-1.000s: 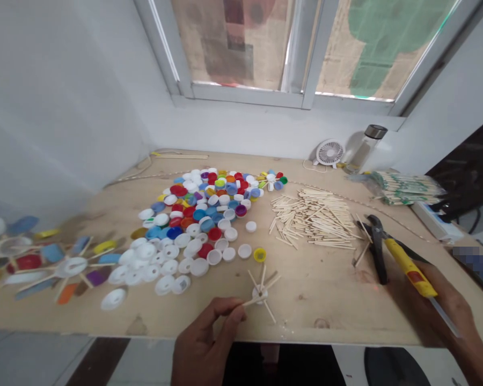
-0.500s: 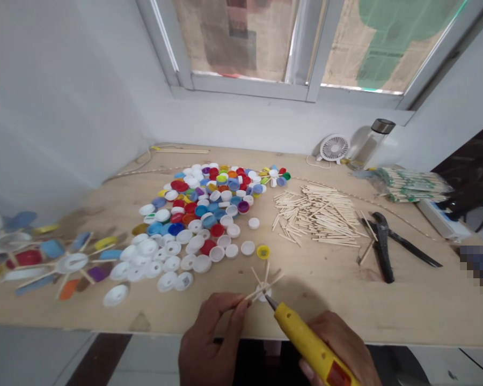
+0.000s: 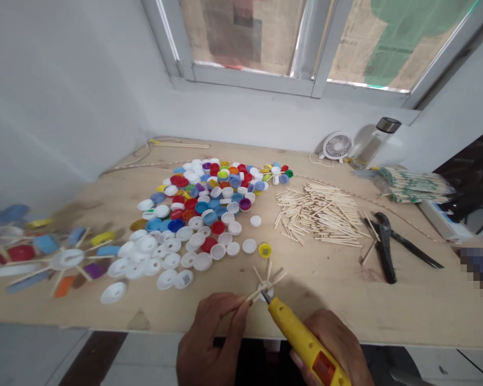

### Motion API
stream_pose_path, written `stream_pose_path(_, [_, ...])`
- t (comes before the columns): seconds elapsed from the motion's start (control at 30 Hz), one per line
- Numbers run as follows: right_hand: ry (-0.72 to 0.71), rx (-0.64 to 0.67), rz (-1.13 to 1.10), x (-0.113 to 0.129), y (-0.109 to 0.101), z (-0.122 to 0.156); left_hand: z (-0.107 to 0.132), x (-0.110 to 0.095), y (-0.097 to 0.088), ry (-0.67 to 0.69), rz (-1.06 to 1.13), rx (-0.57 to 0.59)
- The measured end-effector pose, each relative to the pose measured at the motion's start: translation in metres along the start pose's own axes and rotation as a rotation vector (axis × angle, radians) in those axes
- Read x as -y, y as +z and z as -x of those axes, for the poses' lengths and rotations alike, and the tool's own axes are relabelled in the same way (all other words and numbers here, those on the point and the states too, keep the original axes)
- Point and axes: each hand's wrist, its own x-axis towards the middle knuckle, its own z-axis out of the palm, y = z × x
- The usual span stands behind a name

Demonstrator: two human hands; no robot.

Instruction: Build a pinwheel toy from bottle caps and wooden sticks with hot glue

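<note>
A small white bottle cap (image 3: 261, 296) lies near the table's front edge, with several thin wooden sticks (image 3: 268, 272) fanning out from it. My left hand (image 3: 213, 332) pinches one wooden stick (image 3: 254, 294) between thumb and fingertips, its far end over the cap. My right hand (image 3: 334, 343) is wrapped round a yellow hot glue gun (image 3: 298, 332) with a red part on its side. Its metal nozzle points at the cap's middle, where the sticks meet. Whether the nozzle touches them I cannot tell. A yellow cap (image 3: 264, 250) lies just beyond.
Many coloured bottle caps (image 3: 209, 214) spread over the left middle. A heap of wooden sticks (image 3: 322, 214) lies right of them. Black-handled pliers (image 3: 385, 249), a small fan (image 3: 338, 146), a glass bottle (image 3: 372, 147) and bagged sticks (image 3: 414, 185) are at right. Cap-and-stick flowers (image 3: 66, 259) lie left.
The glue gun's nozzle has shifted slightly left over the cap. My left hand still pinches the stick. The whole view has shifted a little.
</note>
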Motion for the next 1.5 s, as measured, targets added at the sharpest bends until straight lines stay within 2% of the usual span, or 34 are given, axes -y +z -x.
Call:
stream_pose_path(0.23, [0.045, 0.004, -0.004, -0.002, 0.000, 0.004, -0.001, -0.006, 0.003, -0.033, 0.050, -0.046])
stream_pose_path(0.47, [0.007, -0.041, 0.049, -0.003, -0.003, 0.004, 0.001, -0.010, 0.003, -0.083, 0.092, -0.057])
stream_pose_path(0.6, [0.069, -0.009, 0.000, 0.002, -0.003, 0.003, 0.001, -0.014, 0.001, -0.115, 0.071, -0.060])
stream_pose_path(0.8, [-0.023, -0.143, 0.071, 0.003, -0.005, -0.006, 0.002, -0.017, -0.003, -0.215, 0.036, -0.047])
stream_pose_path(0.97, [-0.021, -0.051, 0.043, 0.000, -0.002, 0.000, 0.003, -0.015, -0.003, -0.231, 0.041, -0.034])
stream_pose_path(1.23, [-0.010, -0.156, 0.075, 0.009, -0.008, -0.008, 0.004, -0.017, -0.001, -0.230, 0.069, -0.044])
stream_pose_path(1.5, [0.039, -0.109, 0.023, 0.013, -0.013, -0.008, 0.004, -0.022, -0.003, -0.294, 0.080, -0.027])
